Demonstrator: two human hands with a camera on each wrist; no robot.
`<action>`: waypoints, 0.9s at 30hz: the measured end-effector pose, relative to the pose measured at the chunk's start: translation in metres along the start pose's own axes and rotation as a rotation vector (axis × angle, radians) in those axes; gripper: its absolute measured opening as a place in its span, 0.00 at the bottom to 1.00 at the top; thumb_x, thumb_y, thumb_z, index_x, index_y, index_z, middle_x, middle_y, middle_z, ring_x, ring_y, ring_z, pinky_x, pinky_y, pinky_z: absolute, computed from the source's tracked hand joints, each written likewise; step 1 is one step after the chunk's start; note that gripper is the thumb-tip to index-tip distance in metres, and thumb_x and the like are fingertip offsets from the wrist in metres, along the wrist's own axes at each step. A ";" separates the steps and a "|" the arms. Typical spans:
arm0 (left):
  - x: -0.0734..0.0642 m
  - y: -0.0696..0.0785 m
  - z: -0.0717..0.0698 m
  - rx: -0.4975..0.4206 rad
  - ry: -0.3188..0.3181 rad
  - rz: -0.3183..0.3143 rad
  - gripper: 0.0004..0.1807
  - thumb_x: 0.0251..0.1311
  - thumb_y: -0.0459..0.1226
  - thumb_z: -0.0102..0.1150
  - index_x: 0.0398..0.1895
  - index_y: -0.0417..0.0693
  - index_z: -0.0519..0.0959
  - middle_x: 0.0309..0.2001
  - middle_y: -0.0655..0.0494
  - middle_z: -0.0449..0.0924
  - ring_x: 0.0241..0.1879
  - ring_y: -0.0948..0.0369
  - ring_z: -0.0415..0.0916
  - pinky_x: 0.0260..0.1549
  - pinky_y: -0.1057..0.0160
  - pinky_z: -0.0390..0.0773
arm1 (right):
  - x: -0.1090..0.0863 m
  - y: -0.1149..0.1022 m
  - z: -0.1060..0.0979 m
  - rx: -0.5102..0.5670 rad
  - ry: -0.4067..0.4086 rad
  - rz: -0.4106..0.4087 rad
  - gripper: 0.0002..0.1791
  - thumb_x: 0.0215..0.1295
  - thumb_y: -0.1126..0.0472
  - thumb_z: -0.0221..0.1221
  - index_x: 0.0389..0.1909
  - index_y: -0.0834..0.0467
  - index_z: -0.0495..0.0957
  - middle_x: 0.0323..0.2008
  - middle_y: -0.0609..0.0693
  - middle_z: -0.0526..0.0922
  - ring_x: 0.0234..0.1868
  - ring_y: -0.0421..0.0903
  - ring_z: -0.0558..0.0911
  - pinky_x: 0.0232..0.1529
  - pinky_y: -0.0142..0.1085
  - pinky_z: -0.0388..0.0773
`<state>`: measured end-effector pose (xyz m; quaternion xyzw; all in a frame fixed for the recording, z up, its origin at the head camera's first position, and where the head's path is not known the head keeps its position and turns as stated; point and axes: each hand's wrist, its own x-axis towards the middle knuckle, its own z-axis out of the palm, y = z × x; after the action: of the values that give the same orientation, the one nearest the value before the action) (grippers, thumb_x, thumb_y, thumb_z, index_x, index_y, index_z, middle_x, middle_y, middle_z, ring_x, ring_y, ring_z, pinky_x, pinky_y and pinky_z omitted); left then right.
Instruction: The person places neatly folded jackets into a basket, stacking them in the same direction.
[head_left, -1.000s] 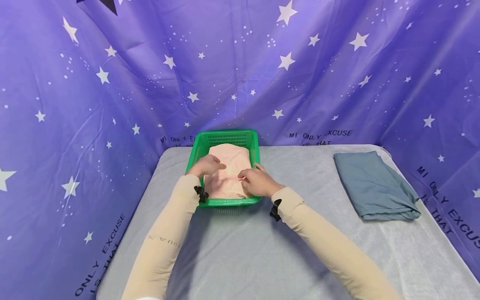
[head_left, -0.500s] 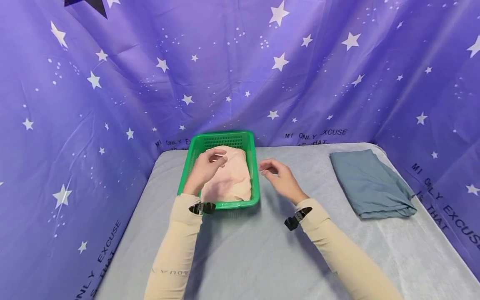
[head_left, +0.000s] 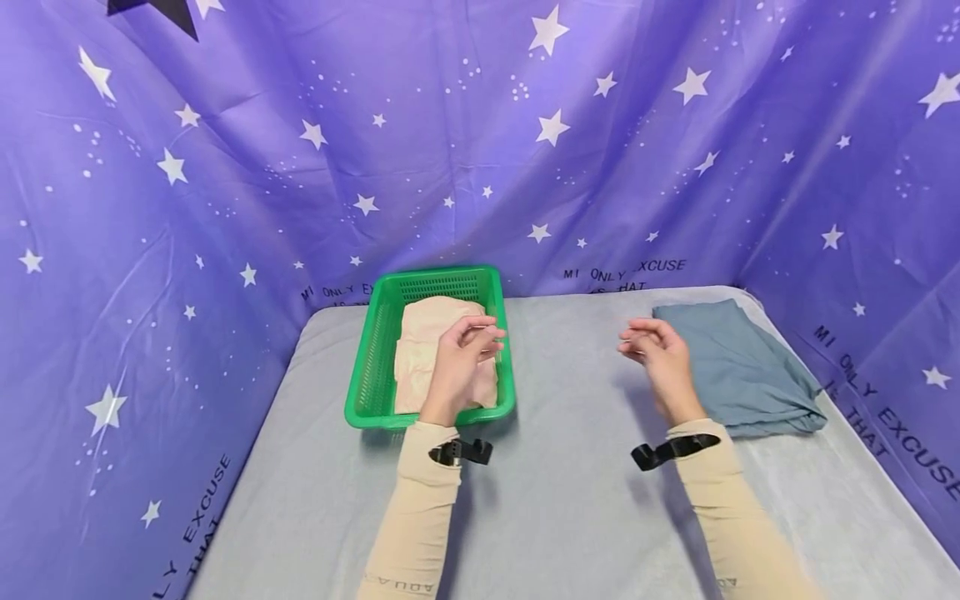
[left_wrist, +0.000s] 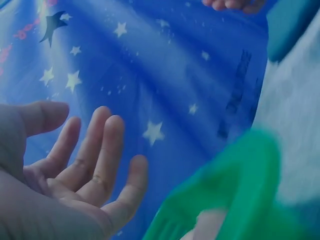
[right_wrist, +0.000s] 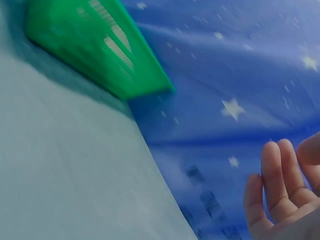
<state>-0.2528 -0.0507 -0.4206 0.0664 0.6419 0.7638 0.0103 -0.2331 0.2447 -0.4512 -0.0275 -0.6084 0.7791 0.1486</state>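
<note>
A folded pale pink cloth (head_left: 429, 333) lies inside a green plastic basket (head_left: 360, 375) with slotted walls. My left hand (head_left: 459, 367) hovers over the basket's right part, its fingers loosely bent and holding nothing. In the left wrist view the fingers (left_wrist: 102, 165) of that hand are spread apart, with the basket's rim (left_wrist: 260, 150) beside them. My right hand (head_left: 663, 367) is in the air just left of a folded grey-blue cloth (head_left: 750, 367), also holding nothing. The right wrist view has its relaxed fingers (right_wrist: 274, 180) at the lower right.
A light grey sheet covers the table (head_left: 555, 483). Purple curtains (head_left: 450, 125) with white stars stand behind the table and along both sides. The basket sits near the back edge at the left, the grey-blue cloth near the right edge.
Both hands have come away from the pink cloth and moved right. The right hand has travelled from the basket to beside the grey-blue cloth; the left has lifted and shifted across the basket.
</note>
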 end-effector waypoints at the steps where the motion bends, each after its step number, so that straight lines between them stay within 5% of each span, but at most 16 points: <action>1: 0.000 -0.003 0.006 -0.031 -0.002 0.004 0.10 0.71 0.32 0.58 0.52 0.39 0.80 0.38 0.53 0.89 0.37 0.56 0.86 0.53 0.46 0.83 | 0.001 -0.003 -0.008 0.020 0.023 0.005 0.10 0.71 0.77 0.50 0.47 0.65 0.75 0.30 0.44 0.87 0.29 0.38 0.86 0.40 0.28 0.86; 6: -0.004 -0.014 0.039 -0.109 -0.050 -0.008 0.10 0.72 0.34 0.58 0.51 0.40 0.79 0.36 0.57 0.88 0.35 0.61 0.86 0.48 0.58 0.85 | 0.004 -0.011 -0.048 0.093 0.095 0.015 0.08 0.72 0.75 0.52 0.44 0.62 0.77 0.29 0.45 0.88 0.27 0.39 0.86 0.37 0.28 0.85; 13: -0.012 -0.034 0.090 -0.173 -0.146 -0.043 0.15 0.74 0.40 0.57 0.53 0.36 0.77 0.45 0.40 0.88 0.34 0.62 0.85 0.50 0.53 0.86 | 0.010 -0.020 -0.094 0.126 0.143 0.018 0.09 0.72 0.75 0.53 0.40 0.60 0.78 0.28 0.46 0.89 0.26 0.39 0.88 0.35 0.27 0.86; 17: -0.013 -0.054 0.121 -0.203 -0.146 -0.116 0.14 0.72 0.39 0.58 0.51 0.36 0.79 0.42 0.44 0.89 0.32 0.62 0.84 0.47 0.52 0.87 | 0.015 -0.025 -0.122 0.054 0.196 0.041 0.10 0.71 0.75 0.54 0.39 0.58 0.78 0.27 0.44 0.88 0.25 0.37 0.87 0.33 0.25 0.84; 21: -0.016 -0.078 0.152 -0.212 -0.107 -0.208 0.06 0.69 0.36 0.59 0.43 0.44 0.82 0.39 0.47 0.90 0.31 0.60 0.84 0.38 0.58 0.88 | 0.020 -0.027 -0.143 -0.188 0.255 0.068 0.09 0.71 0.72 0.55 0.38 0.53 0.76 0.25 0.35 0.86 0.24 0.31 0.85 0.31 0.20 0.80; 24: -0.020 -0.096 0.174 -0.179 -0.089 -0.285 0.04 0.67 0.34 0.60 0.39 0.49 0.83 0.36 0.50 0.89 0.33 0.57 0.85 0.35 0.59 0.87 | 0.023 -0.027 -0.156 -0.472 0.307 0.116 0.07 0.71 0.65 0.57 0.38 0.48 0.76 0.25 0.27 0.79 0.26 0.25 0.79 0.30 0.18 0.74; 27: -0.023 -0.110 0.194 -0.118 -0.076 -0.356 0.04 0.65 0.34 0.61 0.36 0.52 0.84 0.34 0.53 0.89 0.36 0.53 0.87 0.35 0.56 0.88 | 0.026 -0.027 -0.167 -0.743 0.322 0.169 0.05 0.72 0.57 0.57 0.45 0.50 0.78 0.29 0.29 0.74 0.31 0.29 0.74 0.30 0.21 0.71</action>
<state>-0.2151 0.1567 -0.4980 -0.0204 0.5969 0.7831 0.1735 -0.2153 0.4148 -0.4649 -0.2508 -0.8128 0.5017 0.1574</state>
